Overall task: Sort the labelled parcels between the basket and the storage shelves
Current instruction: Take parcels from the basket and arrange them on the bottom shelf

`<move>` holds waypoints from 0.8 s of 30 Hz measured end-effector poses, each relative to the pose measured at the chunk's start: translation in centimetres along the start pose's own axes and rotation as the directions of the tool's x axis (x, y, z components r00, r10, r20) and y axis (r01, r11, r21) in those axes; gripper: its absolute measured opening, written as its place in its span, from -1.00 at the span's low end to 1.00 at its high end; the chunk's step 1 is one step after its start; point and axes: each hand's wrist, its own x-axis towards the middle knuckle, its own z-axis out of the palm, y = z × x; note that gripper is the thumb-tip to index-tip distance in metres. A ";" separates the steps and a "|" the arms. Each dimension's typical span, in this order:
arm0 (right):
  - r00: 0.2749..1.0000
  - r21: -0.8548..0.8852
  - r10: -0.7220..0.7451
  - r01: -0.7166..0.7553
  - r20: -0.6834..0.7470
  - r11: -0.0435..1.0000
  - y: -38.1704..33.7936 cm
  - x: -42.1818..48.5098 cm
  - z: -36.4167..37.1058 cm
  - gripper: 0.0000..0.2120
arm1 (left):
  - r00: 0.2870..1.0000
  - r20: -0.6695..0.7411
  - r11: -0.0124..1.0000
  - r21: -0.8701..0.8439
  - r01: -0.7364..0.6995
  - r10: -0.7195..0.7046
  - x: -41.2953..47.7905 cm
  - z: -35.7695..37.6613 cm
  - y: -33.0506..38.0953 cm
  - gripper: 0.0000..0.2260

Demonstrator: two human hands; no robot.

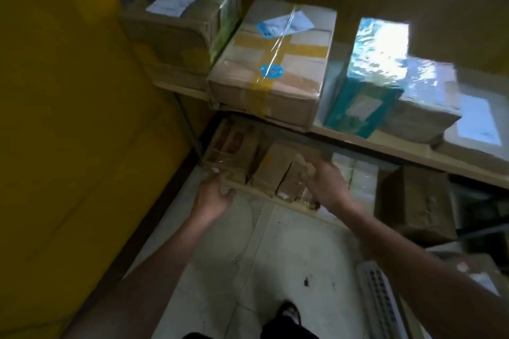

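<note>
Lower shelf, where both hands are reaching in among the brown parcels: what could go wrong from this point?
1. The right hand is on a small brown parcel packed tightly against its neighbours, so pulling it may drag one off the lower shelf edge.
2. The taped box above overhangs the upper shelf edge; a rising arm could knock it.
3. The left hand looks open and holds nothing, so a slipping parcel may go uncaught.

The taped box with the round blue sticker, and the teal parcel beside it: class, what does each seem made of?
Taped box: matte brown cardboard, judging by its folded edges, under glossy yellow and clear tape. Teal parcel: probably a box in shiny plastic film, given its rippled glare.
</note>
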 end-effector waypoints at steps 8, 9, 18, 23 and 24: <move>0.994 -0.077 -0.047 0.055 0.098 0.996 4.3 11.8 17.6 -0.38 | 0.995 -0.072 0.980 -0.177 -0.086 0.074 12.8 5.8 -13.8 -0.62; 0.995 -0.058 -0.046 0.052 0.092 0.997 5.0 13.6 20.4 -0.36 | 0.991 -0.086 0.979 -0.172 -0.113 0.099 15.0 6.6 -16.2 -0.64; 0.991 -0.407 -0.096 0.124 0.089 0.905 11.7 27.9 37.4 -0.21 | 0.967 -0.207 0.965 -0.182 -0.188 0.149 31.5 14.7 -33.7 -0.35; 0.994 -0.499 -0.104 0.099 0.018 0.861 14.5 30.6 41.9 -0.25 | 0.962 -0.223 0.890 -0.390 -0.234 0.155 37.0 17.9 -37.0 -0.24; 0.991 -0.481 -0.133 0.114 -0.004 0.869 14.6 30.7 42.1 -0.28 | 0.948 -0.258 0.883 -0.378 -0.277 0.187 37.3 18.5 -37.0 -0.24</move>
